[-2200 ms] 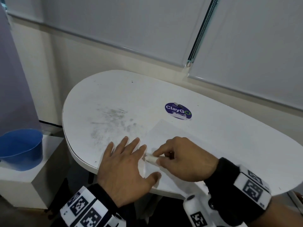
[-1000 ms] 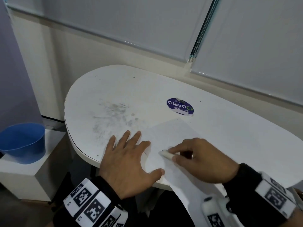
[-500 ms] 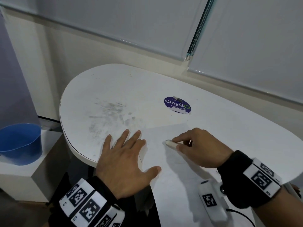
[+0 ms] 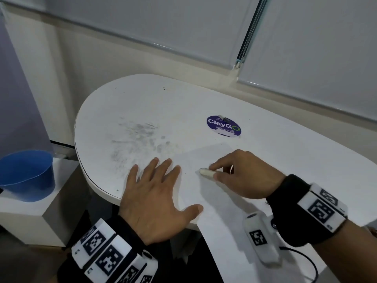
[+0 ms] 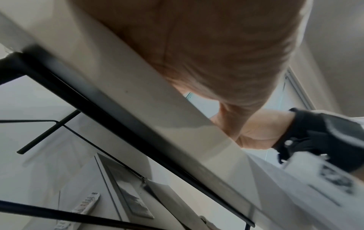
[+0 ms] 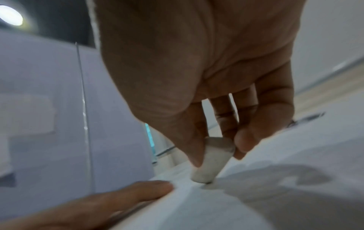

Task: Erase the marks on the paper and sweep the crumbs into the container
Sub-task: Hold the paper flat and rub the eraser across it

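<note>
White roller blinds and a pale wall back a rounded white table whose left half carries a grey smudge of graphite and, further right, a round purple sticker. Off the table's left end, lower down on a white box, stands the blue container, well apart from both hands. On the table lies the paper, a white sheet whose long axis runs from near the sticker toward the person, its near end hanging over the table's front edge. The left hand lies flat with fingers spread and straight, pressing the sheet's left margin, thumb out across the paper; the left wrist view shows only its palm against the table's edge. The right hand pinches a small white eraser between thumb and forefinger, the eraser's tip touching the paper just right of the left hand's fingertips, its length pointing left. No marks are clear on the sheet from here, and no crumbs can be made out. Erasing seems under way. Any sweep to come would likely run leftward, past the left hand and over the table's rounded end, since the container sits on that side and the left hand is the nearer one to it.
</note>
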